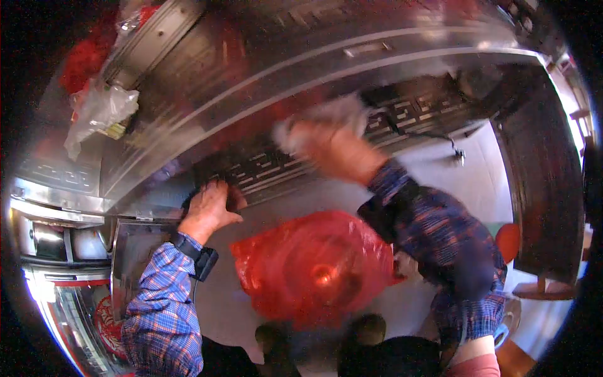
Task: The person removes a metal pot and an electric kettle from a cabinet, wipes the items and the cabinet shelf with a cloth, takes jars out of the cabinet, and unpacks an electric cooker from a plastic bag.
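Right hand (336,151): it is on a white, crumpled, soft cloth (350,108); motion blurs the fingers, so I cannot tell how tightly they close.
Cloth place: at the long, dark metal strip with pale slots (430,112), upper middle.
Left hand (210,206): near the strip's left end, thumb well apart from the fingers; whether it grips something, I cannot tell.
Red shiny plastic bag (314,270): below, between both arms.

Pale flr (433,173), ctr: red plastic bag (295,267) on it, blurred. Steel counter (195,81), upper L of frame: crumpled clear bag (107,116) on top.
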Demonstrator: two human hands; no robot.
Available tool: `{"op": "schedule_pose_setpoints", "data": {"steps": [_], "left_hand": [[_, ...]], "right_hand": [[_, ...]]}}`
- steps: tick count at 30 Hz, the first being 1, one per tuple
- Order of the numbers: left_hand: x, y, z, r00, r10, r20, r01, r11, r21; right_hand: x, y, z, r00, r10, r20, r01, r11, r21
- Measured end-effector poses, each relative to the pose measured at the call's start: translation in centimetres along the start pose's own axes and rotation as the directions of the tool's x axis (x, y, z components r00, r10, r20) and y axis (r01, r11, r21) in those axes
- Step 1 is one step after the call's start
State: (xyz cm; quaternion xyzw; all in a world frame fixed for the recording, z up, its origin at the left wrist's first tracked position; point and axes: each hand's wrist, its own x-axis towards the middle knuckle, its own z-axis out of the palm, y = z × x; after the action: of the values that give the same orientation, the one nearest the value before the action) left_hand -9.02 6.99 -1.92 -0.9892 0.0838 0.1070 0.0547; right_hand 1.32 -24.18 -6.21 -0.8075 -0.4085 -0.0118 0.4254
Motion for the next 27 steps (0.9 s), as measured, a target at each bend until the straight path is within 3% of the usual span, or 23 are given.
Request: {"op": "schedule_pose_setpoints", "data": {"steps": [1,2,3,5,6,7,8,10,17,21,26,27], "left_hand": [[0.3,-0.2,0.4,0.999,-0.004,0.036,0.004,1.000,0.000],[0.5,-0.4,0.7,0.997,-0.006,0.071,0.007,1.000,-0.001],[0.4,-0.5,0.6,0.998,0.026,0.058,-0.028,0.999,0.026],[0.3,-0.9,0.9,0.998,0.064,0.027,-0.063,0.998,-0.021],[0.2,-1.1,0.9,0.993,0.118,0.009,-0.118,0.992,-0.054],[0.3,-1.6,1.3,0.986,0.082,0.144,-0.051,0.978,-0.203],[0.0,-0.9,0.0,0.986,0.044,0.163,-0.034,0.998,-0.061],[-0.5,-2.3,3.2,0.983,0.050,0.176,-0.004,0.968,-0.251],[-2.1,-0.4,3.6,0.994,0.023,0.104,0.011,0.950,-0.312],[-2.4,-1.6,4.5,0.997,-0.027,0.071,0.048,0.948,-0.315],[-2.5,-3.8,5.1,0.992,-0.128,0.003,0.123,0.941,-0.317],[-2.0,-2.1,1.5,0.984,-0.112,0.138,0.139,0.969,-0.205]], "right_hand": [[-0.7,-0.8,2.6,0.990,-0.136,-0.028,0.121,0.947,-0.298],[-1.1,-1.3,4.3,0.962,-0.274,-0.018,0.215,0.793,-0.570],[-0.4,1.0,4.4,0.956,-0.293,-0.009,0.234,0.783,-0.577],[1.3,5.2,3.2,0.985,-0.060,0.165,0.100,0.964,-0.248],[2.7,6.5,2.4,0.989,-0.014,0.145,0.056,0.954,-0.293],[5.2,7.1,1.4,0.994,0.001,0.108,0.040,0.923,-0.383],[8.2,8.3,0.7,0.998,0.039,0.058,-0.009,0.893,-0.451],[15.2,9.0,-0.2,0.996,0.085,-0.012,-0.078,0.842,-0.534],[30.5,12.1,-0.4,0.937,0.292,-0.194,-0.349,0.735,-0.582],[30.6,11.5,0.6,0.949,0.240,-0.206,-0.316,0.734,-0.601],[22.4,7.1,3.0,0.987,0.033,-0.156,-0.121,0.790,-0.601],[19.7,5.7,3.3,0.990,-0.005,-0.144,-0.082,0.799,-0.595]]}}
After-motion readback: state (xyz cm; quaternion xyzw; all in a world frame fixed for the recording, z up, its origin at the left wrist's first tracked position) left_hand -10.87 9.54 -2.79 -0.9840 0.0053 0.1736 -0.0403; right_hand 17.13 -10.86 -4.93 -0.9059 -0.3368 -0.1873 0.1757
